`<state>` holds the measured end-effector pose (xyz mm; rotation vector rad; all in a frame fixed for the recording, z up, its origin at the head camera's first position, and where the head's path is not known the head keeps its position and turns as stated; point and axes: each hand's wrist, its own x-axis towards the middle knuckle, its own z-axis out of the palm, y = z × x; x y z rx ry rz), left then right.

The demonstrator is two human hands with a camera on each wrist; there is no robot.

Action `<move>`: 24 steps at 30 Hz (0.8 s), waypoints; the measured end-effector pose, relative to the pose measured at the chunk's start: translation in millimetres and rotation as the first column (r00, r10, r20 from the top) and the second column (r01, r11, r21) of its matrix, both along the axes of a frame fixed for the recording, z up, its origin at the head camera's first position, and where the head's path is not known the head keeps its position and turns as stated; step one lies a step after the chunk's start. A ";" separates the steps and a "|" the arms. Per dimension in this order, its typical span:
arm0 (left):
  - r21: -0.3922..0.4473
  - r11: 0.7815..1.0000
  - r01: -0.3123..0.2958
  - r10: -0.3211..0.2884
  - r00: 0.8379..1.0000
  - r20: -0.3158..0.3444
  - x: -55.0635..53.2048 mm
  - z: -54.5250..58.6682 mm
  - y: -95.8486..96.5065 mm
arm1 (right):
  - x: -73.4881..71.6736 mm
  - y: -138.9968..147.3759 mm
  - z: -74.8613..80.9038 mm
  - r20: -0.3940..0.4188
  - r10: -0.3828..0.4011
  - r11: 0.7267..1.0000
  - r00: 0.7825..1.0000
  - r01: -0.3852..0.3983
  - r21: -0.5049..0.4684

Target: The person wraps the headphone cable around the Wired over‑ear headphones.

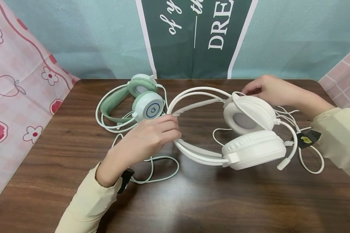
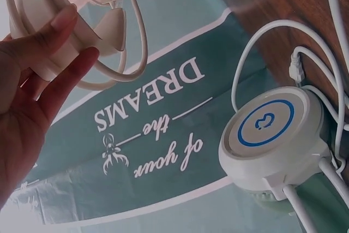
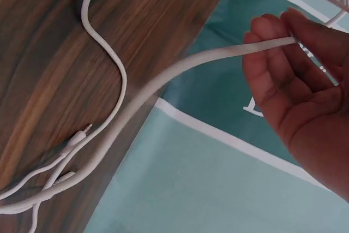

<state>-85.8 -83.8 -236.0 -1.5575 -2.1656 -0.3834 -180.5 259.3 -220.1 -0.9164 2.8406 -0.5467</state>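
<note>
In the head view a white headset [image 1: 255, 152] is held tilted over the table, its two ear cups toward the right and its microphone [image 1: 284, 163] at the lower right. My left hand [image 1: 147, 134] grips the top of its headband, thumb on one side and fingers on the other in the left wrist view. Behind the far ear cup, my right hand [image 1: 272, 90] pinches the white cable [image 3: 180, 69] between thumb and fingertips, as the right wrist view shows. Close beyond my left hand lies a green and white headset [image 1: 150, 108] with a round blue logo.
Loose loops of pale green cable [image 1: 163, 179] lie below my left forearm. White cable [image 1: 318, 171] coils beneath my right wrist, and a small plug [image 3: 76, 137] rests on the brown table [image 1: 207, 207]. A printed cloth [image 1: 105, 38] hangs along the back edge, and a pink patterned cloth [image 1: 26, 90] at left.
</note>
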 end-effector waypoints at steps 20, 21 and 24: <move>0.143 0.988 -0.064 0.065 0.998 -0.001 -6.2 -1.9 -22.9 | 15.4 36.7 -17.8 -0.001 -0.173 0.985 0.985 0.172 -0.029; 0.151 0.986 -0.073 0.074 0.997 -0.005 -6.8 -2.6 -24.2 | 16.9 38.8 -18.2 0.011 -0.189 0.981 0.982 0.189 -0.034; 0.170 0.981 -0.097 0.100 0.995 -0.011 -8.1 -4.8 -28.0 | 20.4 45.5 -19.7 0.043 -0.225 0.973 0.973 0.227 -0.032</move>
